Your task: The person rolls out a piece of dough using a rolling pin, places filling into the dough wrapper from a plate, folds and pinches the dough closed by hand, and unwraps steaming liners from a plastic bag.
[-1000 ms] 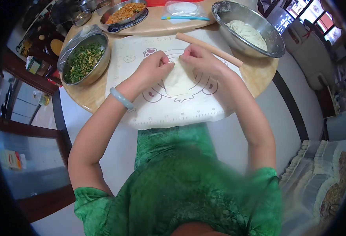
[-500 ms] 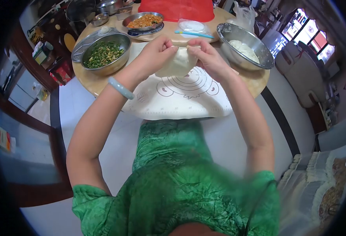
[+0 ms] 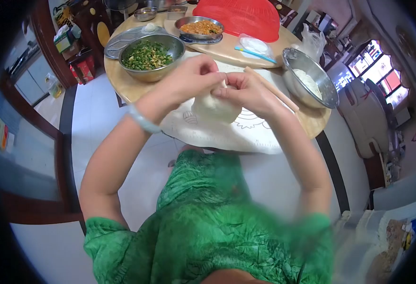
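Pinching dough [image 3: 213,110], both grips [image 3: 220,78] [image 3: 223,89] closed.

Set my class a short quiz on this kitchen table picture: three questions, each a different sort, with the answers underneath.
1. Multiple choice: What do the left hand and right hand hold between them?
A) a spoon
B) a piece of dough
C) a knife

2. True or false: A bracelet circles the person's left wrist.

3. Fill the gap: On the table, the bowl of chopped greens stands to the person's ____, and the bowl of pale dough to the other side.

Key: 1 B; 2 true; 3 left.
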Tool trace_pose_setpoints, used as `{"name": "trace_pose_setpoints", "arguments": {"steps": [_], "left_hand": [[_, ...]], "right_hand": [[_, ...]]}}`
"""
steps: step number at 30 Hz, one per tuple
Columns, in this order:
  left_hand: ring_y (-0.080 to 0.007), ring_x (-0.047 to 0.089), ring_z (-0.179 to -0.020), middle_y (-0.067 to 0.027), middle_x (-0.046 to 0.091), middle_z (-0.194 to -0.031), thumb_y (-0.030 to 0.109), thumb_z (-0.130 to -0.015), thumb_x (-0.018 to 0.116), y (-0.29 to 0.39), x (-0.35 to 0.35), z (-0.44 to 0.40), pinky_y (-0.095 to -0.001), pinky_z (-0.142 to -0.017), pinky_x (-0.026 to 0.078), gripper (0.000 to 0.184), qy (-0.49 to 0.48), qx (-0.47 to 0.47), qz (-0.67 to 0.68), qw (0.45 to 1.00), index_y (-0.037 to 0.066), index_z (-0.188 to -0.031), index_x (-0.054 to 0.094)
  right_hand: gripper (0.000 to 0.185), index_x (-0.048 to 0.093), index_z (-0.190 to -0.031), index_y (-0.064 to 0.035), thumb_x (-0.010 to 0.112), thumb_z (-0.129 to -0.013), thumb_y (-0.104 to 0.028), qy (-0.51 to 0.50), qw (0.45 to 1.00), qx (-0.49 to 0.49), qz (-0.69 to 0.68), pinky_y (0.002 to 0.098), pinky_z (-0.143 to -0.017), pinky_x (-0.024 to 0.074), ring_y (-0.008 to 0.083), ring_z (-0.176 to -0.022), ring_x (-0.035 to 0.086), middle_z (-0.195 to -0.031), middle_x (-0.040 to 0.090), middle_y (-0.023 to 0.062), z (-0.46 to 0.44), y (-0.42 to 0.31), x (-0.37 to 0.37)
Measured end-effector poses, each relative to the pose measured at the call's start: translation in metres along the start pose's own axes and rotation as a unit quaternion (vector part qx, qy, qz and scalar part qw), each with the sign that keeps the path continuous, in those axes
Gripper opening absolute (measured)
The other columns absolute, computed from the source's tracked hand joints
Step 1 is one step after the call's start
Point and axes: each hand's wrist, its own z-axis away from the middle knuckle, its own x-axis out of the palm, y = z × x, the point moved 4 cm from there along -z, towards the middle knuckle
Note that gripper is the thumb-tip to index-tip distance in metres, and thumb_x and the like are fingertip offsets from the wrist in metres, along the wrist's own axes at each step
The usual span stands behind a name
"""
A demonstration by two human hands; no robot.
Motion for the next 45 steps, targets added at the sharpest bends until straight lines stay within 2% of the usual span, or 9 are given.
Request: {"name": "trace_pose_setpoints", "arguments": {"steps": [8,9,11,13,16,22,29,35,45], "left_hand": [[-0.0236,0.059,-0.117,-0.0118,0.061,-0.127,0.042,-0.101,0.05,-0.05,-0.004,0.034,-0.0377,-0.103,0.048,0.05,0.076,-0.011,0.649,0.757,0.007,-0.136,0.05],[-0.0265,0.055,-0.123,-0.0123,0.058,-0.132,0.044,-0.101,0.048,-0.071,0.019,0.032,-0.0424,-0.109,0.042,0.052,0.168,0.068,0.457,0.871,0.007,-0.139,0.048],[-0.0297,0.051,-0.129,-0.0119,0.052,-0.14,0.041,-0.102,0.044,-0.086,0.049,0.043,-0.0489,-0.114,0.035,0.053,0.112,0.008,0.749,0.653,0.007,-0.142,0.045],[-0.0296,0.05,-0.13,-0.0113,0.052,-0.141,0.036,-0.102,0.041,-0.121,0.061,0.047,-0.0507,-0.115,0.034,0.05,0.121,-0.009,0.827,0.549,0.008,-0.144,0.044],[-0.0297,0.049,-0.131,-0.0115,0.052,-0.141,0.029,-0.103,0.038,-0.132,0.056,0.066,-0.0501,-0.115,0.034,0.046,0.129,-0.05,0.844,0.519,0.009,-0.144,0.043],[-0.0339,0.046,-0.134,-0.0141,0.048,-0.145,0.025,-0.104,0.035,-0.126,0.032,0.064,-0.0566,-0.114,0.033,0.045,0.059,0.013,0.818,0.572,0.01,-0.146,0.042],[-0.0457,0.041,-0.135,-0.0186,0.044,-0.147,0.029,-0.104,0.035,-0.073,-0.007,0.022,-0.0679,-0.111,0.027,0.047,0.056,-0.043,0.822,0.565,0.011,-0.147,0.04],[-0.0422,0.046,-0.131,-0.0195,0.052,-0.138,0.026,-0.103,0.035,-0.068,-0.011,-0.046,-0.0603,-0.113,0.031,0.041,0.029,-0.019,0.837,0.546,0.005,-0.135,0.05],[-0.0366,0.061,-0.104,-0.0161,0.062,-0.111,0.027,-0.097,0.035,-0.145,0.014,-0.184,-0.0515,-0.096,0.048,0.037,-0.046,0.107,0.817,0.564,0.001,-0.11,0.058]], "right_hand": [[0.026,0.068,-0.103,-0.0026,0.07,-0.09,-0.025,-0.097,0.989,-0.071,-0.085,0.0236,-0.071,0.0514,0.0076,-0.078,0.065,-0.092,0.07,0.0022,-0.031,-0.097,0.02],[0.026,0.067,-0.103,-0.0028,0.07,-0.09,-0.025,-0.089,0.991,-0.029,-0.1,0.024,-0.07,0.0515,0.0079,-0.078,0.065,-0.092,0.07,0.0023,-0.037,-0.09,0.024],[0.026,0.067,-0.104,-0.0032,0.07,-0.089,-0.024,-0.069,0.988,0.052,-0.127,0.0248,-0.07,0.0516,0.0085,-0.079,0.065,-0.093,0.07,0.0025,-0.046,-0.06,0.032],[0.022,0.065,-0.103,-0.009,0.069,-0.091,-0.026,-0.067,0.981,0.16,-0.086,0.0284,-0.069,0.0548,0.009,-0.083,0.064,-0.09,0.066,-0.0015,-0.052,-0.008,0.034],[0.025,0.062,-0.113,-0.0072,0.064,-0.095,-0.025,-0.051,0.975,0.205,-0.062,0.0274,-0.068,0.0532,0.0093,-0.083,0.061,-0.093,0.064,-0.0011,-0.043,0.039,0.04],[0.031,0.063,-0.115,-0.0009,0.065,-0.089,-0.017,0.058,0.975,0.031,0.211,0.0368,-0.065,0.0533,0.0253,-0.072,0.067,-0.094,0.068,0.0156,-0.067,0.042,0.001],[0.039,0.062,-0.121,-0.0035,0.07,-0.086,-0.018,0.297,0.815,-0.172,0.467,0.0397,-0.08,0.0521,0.0292,-0.09,0.065,-0.097,0.065,0.0163,-0.164,0.067,-0.074],[0.035,0.064,-0.12,-0.006,0.068,-0.085,-0.011,0.259,0.815,-0.248,0.455,0.042,-0.086,0.0498,0.0335,-0.099,0.061,-0.099,0.062,0.0161,-0.239,0.098,-0.099],[0.013,0.067,-0.098,-0.0019,0.059,-0.093,-0.011,0.448,0.773,-0.309,0.325,0.0466,-0.073,0.048,0.0387,-0.083,0.06,-0.085,0.06,0.0201,-0.262,0.064,-0.175]]}}
